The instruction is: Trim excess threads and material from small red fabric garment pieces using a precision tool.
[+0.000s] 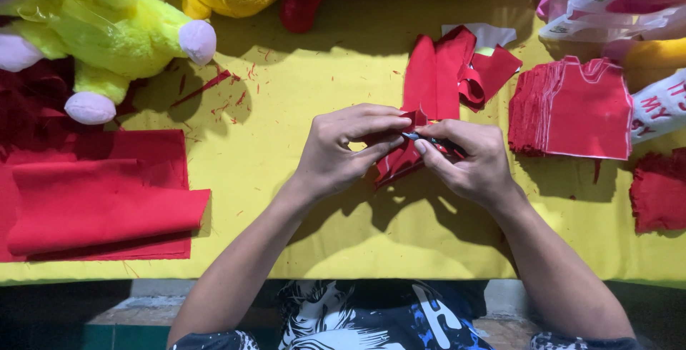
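Head view: single camera, worn on head, faces steeply down, close above yellow-covered table (300,93); near edge along the bottom.

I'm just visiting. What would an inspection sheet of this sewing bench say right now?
Surface: yellow cloth-covered table, dotted with red thread scraps.
Job's things: small red fabric piece pinched by left hand; right hand holds a thin dark tool against it.
Clutter: folded red cloth, stack of red cut shirts, loose red pieces, yellow-green plush toy.
Hands: both closed, bare.
Cables: nothing seen.
Surroundings: more plush toys at the far edge.
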